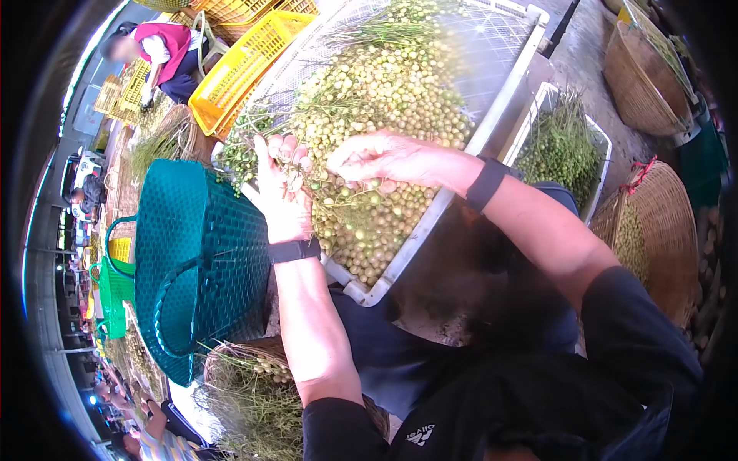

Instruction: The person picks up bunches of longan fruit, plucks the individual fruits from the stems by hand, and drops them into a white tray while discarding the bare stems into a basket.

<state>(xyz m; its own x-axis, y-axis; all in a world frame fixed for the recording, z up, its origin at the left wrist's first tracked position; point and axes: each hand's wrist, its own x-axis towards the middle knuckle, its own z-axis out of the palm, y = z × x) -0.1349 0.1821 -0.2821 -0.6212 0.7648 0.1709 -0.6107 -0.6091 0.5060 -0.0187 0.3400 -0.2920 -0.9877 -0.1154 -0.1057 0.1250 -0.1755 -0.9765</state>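
Observation:
My left hand (286, 184) is palm up over the left part of a white mesh tray (400, 265), its fingers curled round a thin sprig with small fruits. Just to its right, my right hand (384, 160) hovers over the heap with fingers bent together; whatever is between its fingertips is hidden. Small round yellow-green fruits (384, 84) cover much of the tray under both hands. Thin green stems (384, 29) lie across the heap at the far side, and more greenery (244, 146) sits beside my left fingers.
A teal woven basket (204, 261) stands left of the tray, with yellow crates (246, 65) beyond it. On the right are a white crate of green stems (561, 146) and wicker baskets (669, 230). A seated person (165, 54) works at the far left.

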